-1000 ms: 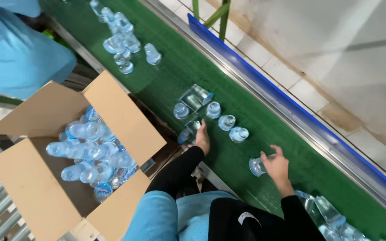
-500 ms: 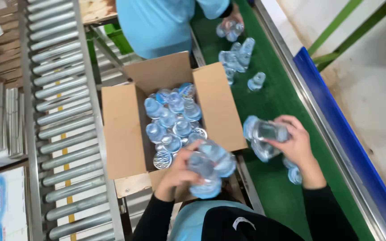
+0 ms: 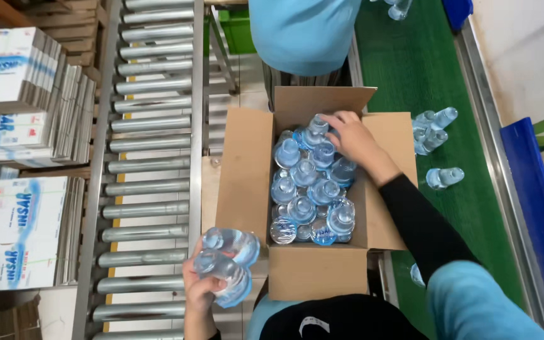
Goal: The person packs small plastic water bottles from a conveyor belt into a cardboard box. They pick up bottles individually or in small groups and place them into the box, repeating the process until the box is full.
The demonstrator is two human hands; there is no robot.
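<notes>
Two bottles (image 3: 226,264) (left hand (image 3: 201,296))

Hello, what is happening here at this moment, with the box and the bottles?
A person stands over an open cardboard box that is already nearly full of small clear water bottles. The right hand reaches into the far end of the box and touches the bottles there. The left hand holds a few more bottles beside the box, above the roller conveyor. Loose bottles lie on the green belt to the right. Another person in blue stands beyond the box.
</notes>
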